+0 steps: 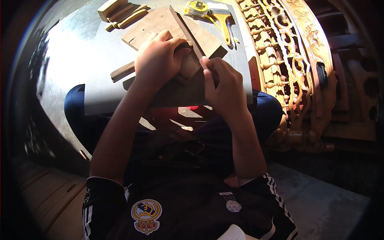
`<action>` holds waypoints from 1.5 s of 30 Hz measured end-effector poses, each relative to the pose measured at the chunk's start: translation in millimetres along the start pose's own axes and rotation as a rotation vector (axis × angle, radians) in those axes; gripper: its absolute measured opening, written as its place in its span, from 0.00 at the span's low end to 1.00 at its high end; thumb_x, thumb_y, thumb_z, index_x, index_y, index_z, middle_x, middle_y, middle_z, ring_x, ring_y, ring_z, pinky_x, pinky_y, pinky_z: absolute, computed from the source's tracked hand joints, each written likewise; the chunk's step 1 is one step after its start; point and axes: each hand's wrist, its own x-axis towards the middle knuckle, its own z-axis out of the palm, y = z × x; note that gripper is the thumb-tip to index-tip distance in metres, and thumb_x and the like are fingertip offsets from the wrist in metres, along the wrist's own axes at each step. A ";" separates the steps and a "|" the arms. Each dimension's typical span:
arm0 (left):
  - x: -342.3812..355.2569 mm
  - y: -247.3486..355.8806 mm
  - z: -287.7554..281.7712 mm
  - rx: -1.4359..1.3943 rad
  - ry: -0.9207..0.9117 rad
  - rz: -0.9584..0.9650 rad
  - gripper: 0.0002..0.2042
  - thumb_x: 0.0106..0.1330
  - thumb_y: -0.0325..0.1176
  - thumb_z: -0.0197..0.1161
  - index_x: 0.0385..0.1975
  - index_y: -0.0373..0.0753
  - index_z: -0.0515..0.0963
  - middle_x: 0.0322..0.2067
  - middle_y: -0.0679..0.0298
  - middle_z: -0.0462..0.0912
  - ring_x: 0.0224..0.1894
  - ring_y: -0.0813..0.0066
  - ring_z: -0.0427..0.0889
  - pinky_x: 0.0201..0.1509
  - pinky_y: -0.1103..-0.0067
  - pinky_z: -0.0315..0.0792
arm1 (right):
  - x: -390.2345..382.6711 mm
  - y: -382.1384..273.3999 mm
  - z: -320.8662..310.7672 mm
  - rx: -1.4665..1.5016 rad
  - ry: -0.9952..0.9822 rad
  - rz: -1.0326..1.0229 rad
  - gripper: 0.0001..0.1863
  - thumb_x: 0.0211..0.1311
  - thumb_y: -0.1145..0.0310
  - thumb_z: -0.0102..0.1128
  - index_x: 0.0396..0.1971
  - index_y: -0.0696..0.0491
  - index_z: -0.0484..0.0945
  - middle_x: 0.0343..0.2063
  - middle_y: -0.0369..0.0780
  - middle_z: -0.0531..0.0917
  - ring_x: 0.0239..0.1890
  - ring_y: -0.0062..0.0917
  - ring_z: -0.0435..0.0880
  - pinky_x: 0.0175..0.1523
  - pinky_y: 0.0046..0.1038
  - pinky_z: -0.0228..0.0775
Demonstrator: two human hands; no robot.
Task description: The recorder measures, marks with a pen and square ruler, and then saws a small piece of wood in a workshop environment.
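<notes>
My right hand (226,82) is closed round the near end of a long, thin, flat tool (185,30). It looks like a file or a saw blade; I cannot tell which. The tool slants up and to the left, across a flat wooden board (146,30) on the grey work surface. Just left of it, my left hand (158,56) is closed over the board, thumb and forefinger pinching a small piece of wood (189,43) beside the tool's edge. Most of that piece is hidden by my fingers. Below them, a wooden block (189,66) shows partly.
A wooden strip (122,71) pokes out left of my left wrist. Wooden blocks and strips (126,15) lie at the far left. A yellow tape measure (196,8) and a yellow-handled brush (222,20) lie at the far right. Carved wooden furniture (286,52) stands at the right.
</notes>
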 end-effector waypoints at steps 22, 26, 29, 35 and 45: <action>1.2 6.5 0.9 0.065 0.008 -0.058 0.11 0.63 0.45 0.68 0.40 0.50 0.88 0.37 0.63 0.83 0.45 0.61 0.82 0.44 0.67 0.79 | -60.0 -20.2 -23.1 0.003 -0.014 0.104 0.12 0.64 0.82 0.59 0.48 0.60 0.79 0.31 0.47 0.81 0.32 0.43 0.84 0.37 0.36 0.76; 1.4 8.1 -0.4 0.057 0.030 0.001 0.12 0.65 0.44 0.68 0.43 0.49 0.87 0.35 0.62 0.82 0.40 0.59 0.84 0.42 0.68 0.78 | -98.1 -36.0 -42.8 -0.050 0.005 0.181 0.12 0.65 0.82 0.59 0.48 0.60 0.79 0.30 0.47 0.80 0.30 0.41 0.84 0.35 0.34 0.76; -2.0 1.8 -2.8 0.037 0.008 0.002 0.11 0.64 0.44 0.68 0.42 0.49 0.88 0.36 0.63 0.82 0.42 0.60 0.83 0.44 0.68 0.78 | -58.9 -16.7 -17.2 0.001 0.007 0.093 0.12 0.65 0.82 0.59 0.47 0.61 0.78 0.30 0.47 0.80 0.30 0.41 0.84 0.35 0.34 0.76; -2.9 7.5 -1.2 0.043 0.008 -0.042 0.12 0.65 0.44 0.68 0.43 0.48 0.87 0.36 0.62 0.82 0.41 0.59 0.85 0.42 0.67 0.78 | -33.8 -7.8 -2.8 -0.010 0.028 -0.011 0.12 0.64 0.83 0.59 0.47 0.61 0.78 0.29 0.46 0.79 0.27 0.40 0.82 0.32 0.35 0.74; 3.3 2.5 0.4 0.071 0.025 -0.011 0.12 0.66 0.44 0.67 0.44 0.48 0.87 0.37 0.62 0.82 0.40 0.58 0.85 0.42 0.67 0.78 | -68.8 -21.4 -32.1 0.020 0.027 0.117 0.12 0.64 0.83 0.59 0.47 0.61 0.79 0.30 0.47 0.81 0.30 0.41 0.85 0.32 0.34 0.74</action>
